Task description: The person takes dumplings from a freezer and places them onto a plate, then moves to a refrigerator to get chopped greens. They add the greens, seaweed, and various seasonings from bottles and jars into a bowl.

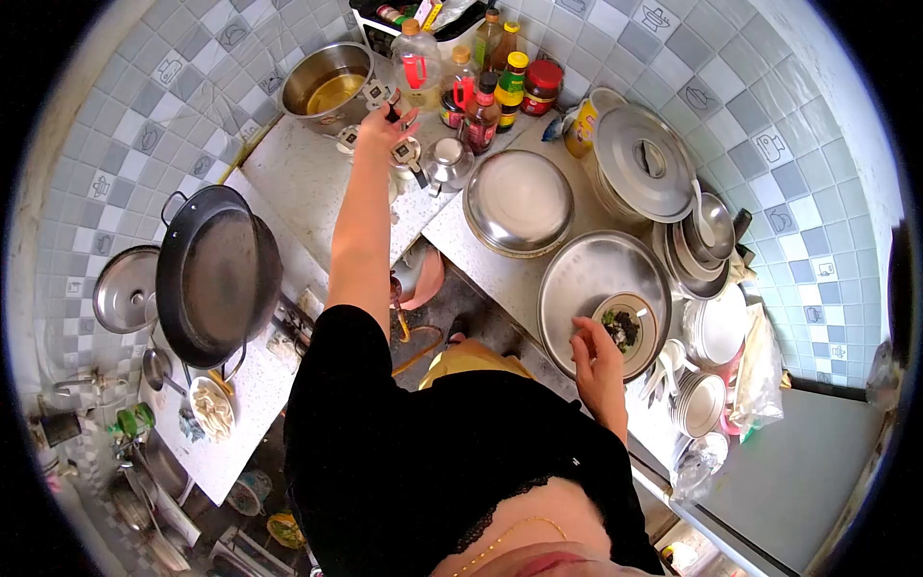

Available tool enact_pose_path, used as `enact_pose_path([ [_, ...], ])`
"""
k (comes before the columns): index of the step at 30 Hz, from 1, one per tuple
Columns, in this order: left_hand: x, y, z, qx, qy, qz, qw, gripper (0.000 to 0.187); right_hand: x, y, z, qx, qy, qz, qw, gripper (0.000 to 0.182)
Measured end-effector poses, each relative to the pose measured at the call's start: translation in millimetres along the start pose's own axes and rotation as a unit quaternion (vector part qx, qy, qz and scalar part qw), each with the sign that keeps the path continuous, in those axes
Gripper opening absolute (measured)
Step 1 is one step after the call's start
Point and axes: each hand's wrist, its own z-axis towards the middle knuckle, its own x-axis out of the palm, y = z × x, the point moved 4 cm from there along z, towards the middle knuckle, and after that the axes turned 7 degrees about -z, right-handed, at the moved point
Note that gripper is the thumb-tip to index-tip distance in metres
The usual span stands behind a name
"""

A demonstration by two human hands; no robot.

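My left hand [386, 128] is stretched far forward over a group of small seasoning jars, its fingers spread. The black handle of one labelled jar [378, 93] lies right at the fingers. A second such jar [408, 152] stands just below the hand. My right hand [600, 367] is loosely bent with fingers apart, overlapping the left rim of a bowl [646, 357]. In the bowl are chopped greens and dark bits [620, 331]. The bowl sits in a wide steel tray [601, 252] on the right-hand counter.
Sauce bottles [481, 115] and a steel pot of yellowish liquid [332, 88] stand at the back. A lidded steel dish [518, 202] and large lidded pot [646, 163] are ahead right. At left are a wok [212, 274] and white strips on a plate [212, 409].
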Motion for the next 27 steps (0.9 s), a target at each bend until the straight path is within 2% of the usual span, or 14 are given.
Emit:
enact_pose_path([
  [2, 4, 0, -8, -0.002, 0.002, 0.001, 1.000, 0.024, 0, 1, 0, -0.040, -0.008, -0.022, 0.999, 0.023],
  [4, 9, 1, -17, 0.019, -0.022, -0.005, 1.000, 0.026, -1, 3, -1, -0.036, -0.003, -0.019, 0.999, 0.023],
  [14, 11, 4, 5, 0.020, 0.003, 0.009, 1.000, 0.025, -6, -3, -8, -0.035, -0.001, -0.010, 0.999, 0.023],
  [17, 17, 5, -1, 0.033, 0.017, 0.038, 0.999, 0.026, -9, 2, -12, -0.030, 0.009, -0.008, 0.999, 0.023],
  [18, 20, 2, -7, 0.074, 0.028, 0.071, 0.994, 0.026, -9, 1, -13, -0.026, 0.005, -0.006, 1.000, 0.023],
  [19, 26, 0, -16, 0.114, 0.040, 0.103, 0.987, 0.027, -10, 2, -14, -0.037, 0.000, -0.008, 0.999, 0.023],
  [21, 38, 0, -46, 0.130, 0.064, 0.122, 0.982, 0.027, -12, 2, -15, -0.047, -0.006, -0.008, 0.999, 0.023],
  [23, 52, 2, -86, 0.216, 0.074, 0.251, 0.941, 0.026, -13, 1, -15, -0.049, 0.010, -0.003, 0.999, 0.023],
  [24, 50, 8, -96, 0.236, 0.113, 0.264, 0.928, 0.025, -14, 1, -13, -0.048, 0.008, -0.001, 0.999, 0.023],
  [25, 48, 15, -114, 0.235, 0.117, 0.267, 0.927, 0.025, -17, 3, -12, -0.057, -0.001, -0.002, 0.998, 0.024],
  [27, 52, 34, -161, 0.248, 0.194, 0.325, 0.892, 0.019, -22, 6, -8, -0.061, -0.016, -0.001, 0.998, 0.025],
])
